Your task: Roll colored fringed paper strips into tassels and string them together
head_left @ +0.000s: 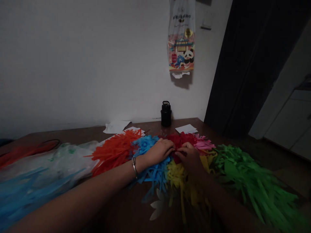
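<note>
- Red fringe mid-table, between blue fringe and pink fringe.
- Right hand pinching it; left hand curled alongside, grip can't be told, partly blocking blue.
- Beyond: one black bottle, one hanging bag.

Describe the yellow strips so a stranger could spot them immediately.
Start at the brown table. On it, the yellow strips lie between the blue strips and the green strips, partly hidden by the right hand and nearer the camera than the red strips. No neighbouring bunch is yellow.
</note>
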Demonstrator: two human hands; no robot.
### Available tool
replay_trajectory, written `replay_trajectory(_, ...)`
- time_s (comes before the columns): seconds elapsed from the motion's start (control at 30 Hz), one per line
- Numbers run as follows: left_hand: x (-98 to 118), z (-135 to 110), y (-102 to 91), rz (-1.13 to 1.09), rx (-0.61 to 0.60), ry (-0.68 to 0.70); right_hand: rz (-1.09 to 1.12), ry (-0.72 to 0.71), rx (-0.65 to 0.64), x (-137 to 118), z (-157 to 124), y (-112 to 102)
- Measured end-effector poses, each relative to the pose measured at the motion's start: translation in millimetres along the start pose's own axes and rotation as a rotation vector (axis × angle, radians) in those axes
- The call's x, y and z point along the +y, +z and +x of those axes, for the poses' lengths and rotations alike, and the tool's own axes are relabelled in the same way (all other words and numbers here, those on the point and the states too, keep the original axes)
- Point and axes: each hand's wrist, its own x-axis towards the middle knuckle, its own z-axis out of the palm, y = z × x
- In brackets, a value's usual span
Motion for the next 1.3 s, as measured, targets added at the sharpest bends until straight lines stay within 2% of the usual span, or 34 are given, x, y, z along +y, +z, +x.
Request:
replay_trajectory(0.73,-4.2,-1.0,3.6,-0.029,0.026,-0.032,0.059,0.008,-0.053,2.2,1.6,-3.1)
replay_trajectory(1.13,-4.5,0.9,8.4,-0.043,0.035,-0.034,0.044,0.005,-0.014,2.0,1.6,2.5)
replay_trajectory(1.3,-0.8,-1.9,7.0,-0.024,0.074,-0.058,0.05,0.036,0.022,5.3,3.1,4.3)
